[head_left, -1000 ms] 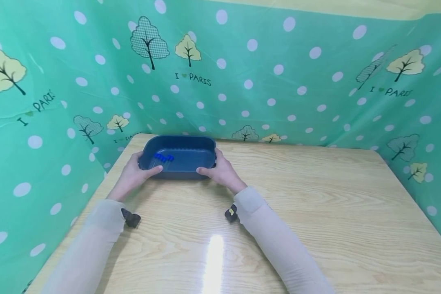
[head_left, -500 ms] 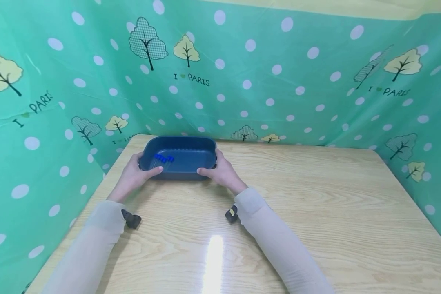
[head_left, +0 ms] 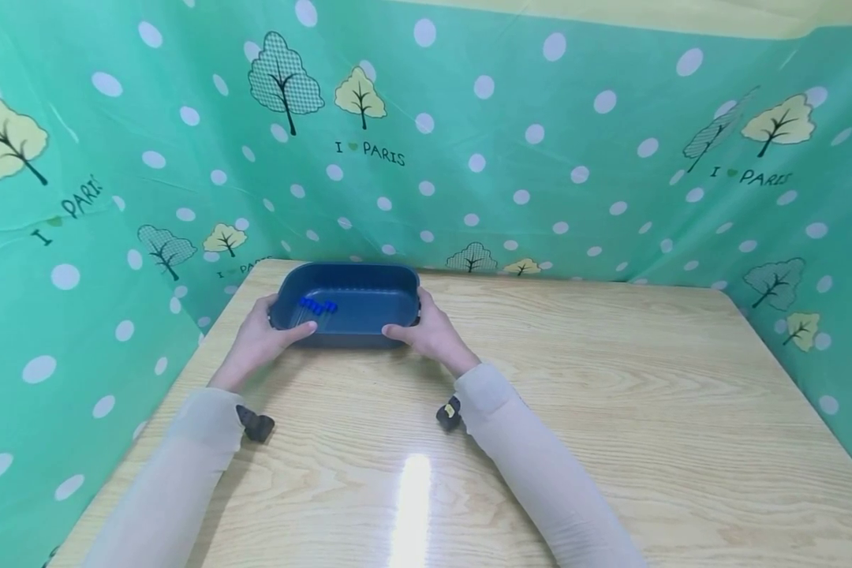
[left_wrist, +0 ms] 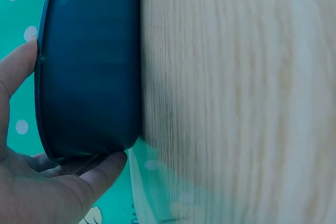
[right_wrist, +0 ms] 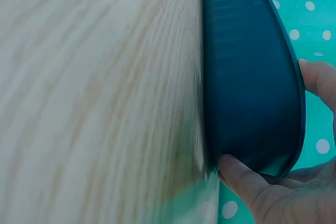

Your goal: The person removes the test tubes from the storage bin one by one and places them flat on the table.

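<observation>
A dark blue rectangular plastic basin (head_left: 358,341) with rounded corners sits upright at the far left of the table. Inside, towards its left end, are several small bright blue pieces (head_left: 318,306), too small to identify. My left hand (head_left: 259,341) grips the left end, thumb over the near rim and fingers round the side. At the opposite end my right hand (head_left: 431,335) holds on in the same way. Both wrist views show the basin's outer wall (left_wrist: 89,66) meeting the tabletop, with a thumb at the rim and fingertips low on the end wall.
The light wood-grain table (head_left: 610,410) stretches to the right and towards me. A green dotted curtain (head_left: 525,158) printed with trees hangs close behind the basin and along both sides. A bright light reflection (head_left: 413,505) lies on the near tabletop.
</observation>
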Demonstrator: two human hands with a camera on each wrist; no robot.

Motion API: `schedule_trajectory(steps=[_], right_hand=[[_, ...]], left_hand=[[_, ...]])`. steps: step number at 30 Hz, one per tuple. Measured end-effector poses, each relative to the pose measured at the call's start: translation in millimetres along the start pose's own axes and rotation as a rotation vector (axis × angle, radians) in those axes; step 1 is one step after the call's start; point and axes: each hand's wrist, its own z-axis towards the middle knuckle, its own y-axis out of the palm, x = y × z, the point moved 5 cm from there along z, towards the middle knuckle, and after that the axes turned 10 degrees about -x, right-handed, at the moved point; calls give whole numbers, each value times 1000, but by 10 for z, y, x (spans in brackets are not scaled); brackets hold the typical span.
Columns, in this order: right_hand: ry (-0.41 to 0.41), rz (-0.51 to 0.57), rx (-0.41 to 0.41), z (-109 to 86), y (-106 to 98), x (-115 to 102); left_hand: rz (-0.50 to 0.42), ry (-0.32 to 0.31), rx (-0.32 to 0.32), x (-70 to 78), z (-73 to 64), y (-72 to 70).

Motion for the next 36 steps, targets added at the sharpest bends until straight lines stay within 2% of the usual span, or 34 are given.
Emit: schedule_trajectory(steps=[16,36], right_hand=[[31,-15,0,-60,-45,18],[22,-27,11,-99,-94,49]], left_hand=[[-10,2,-3,35,0,43],[-5,10,2,51,16,99]])
